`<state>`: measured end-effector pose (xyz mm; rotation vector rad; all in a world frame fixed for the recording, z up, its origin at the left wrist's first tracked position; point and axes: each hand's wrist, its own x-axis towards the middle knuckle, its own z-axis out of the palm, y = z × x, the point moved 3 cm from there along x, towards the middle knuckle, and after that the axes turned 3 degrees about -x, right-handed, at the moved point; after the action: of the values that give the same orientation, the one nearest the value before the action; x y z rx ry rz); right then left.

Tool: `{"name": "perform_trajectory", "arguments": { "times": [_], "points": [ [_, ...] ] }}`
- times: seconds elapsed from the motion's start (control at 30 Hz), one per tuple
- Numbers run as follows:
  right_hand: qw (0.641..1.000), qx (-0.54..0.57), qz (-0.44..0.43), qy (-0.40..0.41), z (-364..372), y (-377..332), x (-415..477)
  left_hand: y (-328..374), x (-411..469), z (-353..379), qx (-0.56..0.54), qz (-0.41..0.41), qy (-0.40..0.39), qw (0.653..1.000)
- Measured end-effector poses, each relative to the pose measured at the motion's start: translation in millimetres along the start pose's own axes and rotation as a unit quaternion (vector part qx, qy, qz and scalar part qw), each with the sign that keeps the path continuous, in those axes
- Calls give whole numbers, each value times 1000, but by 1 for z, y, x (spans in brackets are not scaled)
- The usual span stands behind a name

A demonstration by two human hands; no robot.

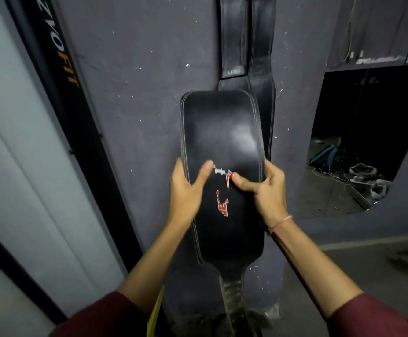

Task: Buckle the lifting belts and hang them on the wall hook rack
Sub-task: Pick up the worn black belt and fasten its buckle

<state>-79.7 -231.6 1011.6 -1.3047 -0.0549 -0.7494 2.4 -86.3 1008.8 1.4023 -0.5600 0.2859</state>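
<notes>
I am watching both hands holding a black leather lifting belt (222, 132) upright, just in front of the dark grey wall (149, 69). The left hand (186, 193) is gripping the left edge of the wide back pad, with its thumb lying across the front. The right hand (267, 190) is gripping the right edge, its thumb pressing beside the red logo (223, 205). The belt's narrow strap is hanging down between the forearms, and I cannot tell whether it is buckled. A second black belt (246, 45) is hanging flat on the wall above and behind the held one, its top running out of view. To the right, a dark opening (380, 105) (recess or mirror, I cannot tell) is showing a blue bag (325, 155) and a tangle of cables (363, 170) on its floor. A black banner (64, 57) with orange lettering is leaning along the left. Grey floor (356, 276) is showing at the lower right.
</notes>
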Motion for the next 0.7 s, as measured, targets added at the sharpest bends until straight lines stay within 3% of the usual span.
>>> {"name": "perform_trajectory", "arguments": {
  "times": [0.13,0.37,0.57,0.7],
  "points": [
    [999,-29,-24,-7,0,-14,19,-13,-26,9,-105,-54,20,993],
    [996,-62,-57,-29,-9,-6,11,7,-9,11,-103,12,53,993],
    [992,-100,76,-17,-33,69,-47,20,12,12,-92,49,31,994],
    [997,-68,39,-11,-24,37,-9,17,14,12,-117,37,55,991]
  ]
}}
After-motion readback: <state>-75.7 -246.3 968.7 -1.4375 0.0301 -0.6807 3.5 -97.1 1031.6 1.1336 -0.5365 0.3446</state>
